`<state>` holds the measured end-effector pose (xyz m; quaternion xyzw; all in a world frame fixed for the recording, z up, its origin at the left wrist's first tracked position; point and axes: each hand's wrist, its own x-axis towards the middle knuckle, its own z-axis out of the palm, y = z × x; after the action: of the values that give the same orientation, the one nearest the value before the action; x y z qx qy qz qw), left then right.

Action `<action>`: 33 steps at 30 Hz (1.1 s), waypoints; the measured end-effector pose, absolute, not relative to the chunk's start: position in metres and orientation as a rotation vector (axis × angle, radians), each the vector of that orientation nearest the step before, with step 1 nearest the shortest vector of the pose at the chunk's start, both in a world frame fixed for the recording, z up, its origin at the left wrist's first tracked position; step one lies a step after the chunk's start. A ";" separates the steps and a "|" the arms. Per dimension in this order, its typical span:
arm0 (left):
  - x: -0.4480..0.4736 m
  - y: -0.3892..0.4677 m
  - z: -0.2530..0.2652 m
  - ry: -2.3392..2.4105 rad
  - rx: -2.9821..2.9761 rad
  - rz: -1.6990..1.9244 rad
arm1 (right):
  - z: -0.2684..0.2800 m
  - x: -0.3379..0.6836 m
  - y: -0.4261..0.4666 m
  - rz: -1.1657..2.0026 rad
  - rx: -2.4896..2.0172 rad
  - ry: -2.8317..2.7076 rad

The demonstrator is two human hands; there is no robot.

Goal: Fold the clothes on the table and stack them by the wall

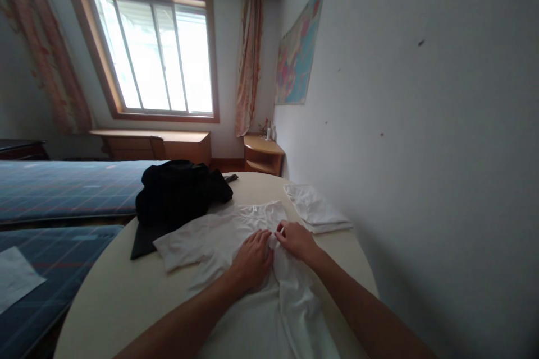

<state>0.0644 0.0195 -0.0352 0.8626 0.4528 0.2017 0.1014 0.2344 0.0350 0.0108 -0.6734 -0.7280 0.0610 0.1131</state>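
Note:
A white short-sleeved shirt (219,247) lies spread on the round cream table (105,291), its neckline toward the far side and one sleeve out to the left. Its right side looks folded inward. My left hand (252,261) rests flat on the upper chest of the shirt, fingers stretched out. Close beside it, my right hand (297,240) pinches the shirt's cloth between thumb and fingers near the right shoulder. Beyond that hand sits a folded white garment (315,207).
A heap of black cloth (181,190) lies on a dark flat item (143,240) at the table's left edge. The white wall (442,179) runs along the right. Plaid mattresses (71,188) are to the left, with a white sheet (19,277) on the nearer one.

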 end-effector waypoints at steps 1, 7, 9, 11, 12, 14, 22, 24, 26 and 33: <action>0.063 0.022 -0.033 1.393 2.533 0.612 | 0.011 0.229 0.045 0.152 -2.019 -2.106; 0.051 0.041 -0.037 1.570 2.509 0.505 | 0.011 0.204 0.091 0.130 -2.228 -1.962; 0.048 0.044 -0.041 1.541 2.519 0.467 | 0.008 0.200 0.102 0.138 -2.253 -1.948; 0.047 0.046 -0.044 1.509 2.540 0.457 | 0.004 0.199 0.109 0.145 -2.263 -1.943; 0.047 0.046 -0.045 1.503 2.549 0.459 | 0.002 0.198 0.112 0.145 -2.265 -1.940; 0.047 0.047 -0.046 1.500 2.560 0.464 | 0.000 0.198 0.116 0.139 -2.261 -1.931; 0.048 0.047 -0.045 1.520 2.518 0.447 | 0.007 0.193 0.115 0.052 -2.156 -1.895; 0.049 0.046 -0.044 1.519 2.512 0.452 | 0.007 0.191 0.116 0.034 -2.104 -1.897; 0.049 0.046 -0.043 1.520 2.506 0.451 | 0.005 0.191 0.117 0.037 -2.050 -1.921; 0.049 0.047 -0.044 1.525 2.529 0.436 | -0.007 0.198 0.117 0.126 -1.905 -2.094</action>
<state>0.0491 0.0471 -0.0445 0.8446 0.5093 0.1455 0.0780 0.1984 0.1166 -0.0074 -0.6645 -0.7301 0.0439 0.1533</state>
